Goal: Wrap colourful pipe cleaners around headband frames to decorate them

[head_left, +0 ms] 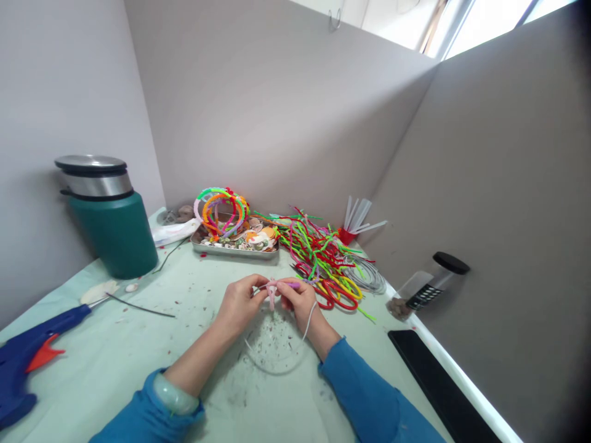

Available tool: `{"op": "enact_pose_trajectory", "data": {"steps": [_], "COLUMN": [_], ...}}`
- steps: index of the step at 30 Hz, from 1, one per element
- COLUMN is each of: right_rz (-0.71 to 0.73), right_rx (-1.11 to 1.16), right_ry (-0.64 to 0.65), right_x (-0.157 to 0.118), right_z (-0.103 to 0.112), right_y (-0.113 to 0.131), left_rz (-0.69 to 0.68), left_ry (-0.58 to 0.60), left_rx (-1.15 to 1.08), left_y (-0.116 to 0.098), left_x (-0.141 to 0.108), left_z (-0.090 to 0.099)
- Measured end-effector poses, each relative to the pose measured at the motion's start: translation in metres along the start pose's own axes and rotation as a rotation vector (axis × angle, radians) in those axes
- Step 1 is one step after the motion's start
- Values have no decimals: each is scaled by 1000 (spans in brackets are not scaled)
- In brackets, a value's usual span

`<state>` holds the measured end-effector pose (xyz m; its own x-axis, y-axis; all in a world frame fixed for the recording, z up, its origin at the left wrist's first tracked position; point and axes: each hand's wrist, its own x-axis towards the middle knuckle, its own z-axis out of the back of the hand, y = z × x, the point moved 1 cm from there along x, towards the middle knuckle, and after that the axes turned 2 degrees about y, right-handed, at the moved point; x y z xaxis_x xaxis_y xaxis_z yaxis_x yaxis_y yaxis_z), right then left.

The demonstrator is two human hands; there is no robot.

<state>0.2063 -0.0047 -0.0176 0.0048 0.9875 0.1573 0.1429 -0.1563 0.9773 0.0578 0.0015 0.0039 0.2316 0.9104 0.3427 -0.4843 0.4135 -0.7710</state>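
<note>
My left hand [241, 303] and my right hand [299, 301] meet over the middle of the table, fingertips almost touching. Both are closed in a pinch around a small pale pink piece [272, 295], which hangs between the thumbs; its kind is unclear. A short purple strip [292, 285], perhaps a pipe cleaner, lies along my right fingers. A whitish cord [277, 373] loops down below the hands, one side passing over my right wrist and the other rising toward my left hand. Its ends are hidden by the fingers.
Behind the hands stands a metal tray [235, 251] with shells and colorful hoops [221, 212]. Pipe cleaners [314, 246], red-handled scissors [339, 295] and coiled wire [369, 275] lie right of it. Leftward are a green flask [111, 234] and a blue glue gun [46, 335].
</note>
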Motion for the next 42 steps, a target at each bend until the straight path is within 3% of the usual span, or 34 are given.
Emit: {"op": "enact_pose_trajectory", "data": {"steps": [6, 15, 21, 32, 42], "right_rz": [3, 18, 23, 38, 54], "right_rx": [27, -23, -50, -69, -74], "right_ry": [13, 3, -1, 32, 86], "right_x": [0, -2, -3, -4, -8], "right_z": [0, -1, -1, -2, -6], "right_y": [-2, 1, 3, 5, 11], "left_rz": [-9, 151, 307, 390, 573], "left_ry": [-6, 57, 85, 164, 219], "left_rx": [-64, -316, -472, -563, -791], "left_y": [3, 10, 2, 16, 5], "left_x": [1, 3, 2, 2, 2], "left_z": [-1, -1, -1, -6, -3]}}
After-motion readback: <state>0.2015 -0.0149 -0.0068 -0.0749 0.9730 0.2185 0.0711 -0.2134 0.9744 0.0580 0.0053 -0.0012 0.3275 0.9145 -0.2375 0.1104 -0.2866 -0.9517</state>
